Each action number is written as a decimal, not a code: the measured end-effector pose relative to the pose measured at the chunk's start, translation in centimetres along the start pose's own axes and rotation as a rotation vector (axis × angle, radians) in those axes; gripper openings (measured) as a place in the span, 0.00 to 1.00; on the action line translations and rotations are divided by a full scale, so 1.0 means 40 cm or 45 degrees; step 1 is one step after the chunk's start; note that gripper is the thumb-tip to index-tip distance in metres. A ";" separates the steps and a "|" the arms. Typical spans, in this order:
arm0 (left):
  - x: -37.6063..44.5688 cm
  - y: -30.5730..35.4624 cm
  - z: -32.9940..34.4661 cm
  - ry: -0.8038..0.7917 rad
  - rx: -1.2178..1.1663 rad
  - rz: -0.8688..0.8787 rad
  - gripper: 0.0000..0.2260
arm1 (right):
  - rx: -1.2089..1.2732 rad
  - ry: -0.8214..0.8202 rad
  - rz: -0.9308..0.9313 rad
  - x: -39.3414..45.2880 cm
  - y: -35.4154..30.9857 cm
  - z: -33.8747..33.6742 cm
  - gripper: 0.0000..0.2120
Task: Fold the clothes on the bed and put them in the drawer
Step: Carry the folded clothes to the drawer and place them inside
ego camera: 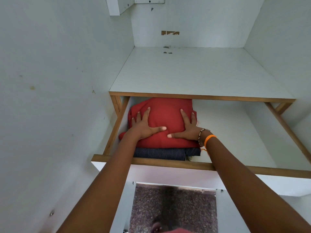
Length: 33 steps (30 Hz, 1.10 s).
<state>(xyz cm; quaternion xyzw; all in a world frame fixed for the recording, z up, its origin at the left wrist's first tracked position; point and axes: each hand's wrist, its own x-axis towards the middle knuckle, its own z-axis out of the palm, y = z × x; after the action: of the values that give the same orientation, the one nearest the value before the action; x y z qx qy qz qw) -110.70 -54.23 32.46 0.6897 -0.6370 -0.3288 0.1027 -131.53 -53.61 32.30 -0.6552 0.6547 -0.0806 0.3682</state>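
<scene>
A folded red garment (165, 113) lies in the left part of the pulled-out drawer (168, 163), on top of a folded dark blue striped garment (161, 153). My left hand (145, 126) presses flat on the red cloth's left side with fingers spread. My right hand (186, 128) presses flat on its right side, thumb pointing left toward the other thumb. Beaded and orange bands circle my right wrist.
The drawer's right half (235, 132) shows bare white bottom. A white shelf top (193, 73) lies above the drawer, with white cabinet walls on both sides. Speckled floor (175, 207) shows below the drawer front.
</scene>
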 end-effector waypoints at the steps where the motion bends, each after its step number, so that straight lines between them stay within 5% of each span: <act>1: -0.008 0.001 0.000 0.006 0.016 -0.007 0.51 | 0.007 0.003 0.003 -0.008 -0.004 0.002 0.57; 4: -0.051 0.013 0.004 0.081 0.085 -0.003 0.50 | 0.022 0.029 0.003 -0.052 -0.014 0.002 0.55; 7: -0.105 0.032 0.009 0.384 0.032 0.105 0.44 | 0.008 0.109 -0.025 -0.095 -0.034 -0.017 0.50; 9: -0.155 0.051 0.010 0.557 -0.186 0.179 0.35 | -0.077 0.208 -0.120 -0.140 -0.050 -0.029 0.41; 15: -0.409 0.047 0.045 0.637 -0.652 0.168 0.08 | 0.172 0.376 -0.555 -0.368 -0.130 0.057 0.11; 20: -0.649 -0.075 0.087 0.670 -1.051 0.008 0.09 | 0.641 -0.134 -0.572 -0.551 -0.203 0.232 0.07; 27: -0.918 -0.386 0.156 0.680 -1.127 -0.379 0.16 | 0.486 -0.962 -0.429 -0.668 -0.285 0.562 0.12; 33: -1.059 -0.730 0.104 0.917 -1.314 -0.776 0.12 | 0.391 -1.106 -0.319 -0.682 -0.472 0.875 0.11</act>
<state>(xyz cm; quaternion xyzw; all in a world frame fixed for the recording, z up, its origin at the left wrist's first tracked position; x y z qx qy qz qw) -88.28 -8.11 26.58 0.7668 -0.1038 -0.3543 0.5251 -99.42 -17.80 28.61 -0.6401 0.3368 0.0611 0.6878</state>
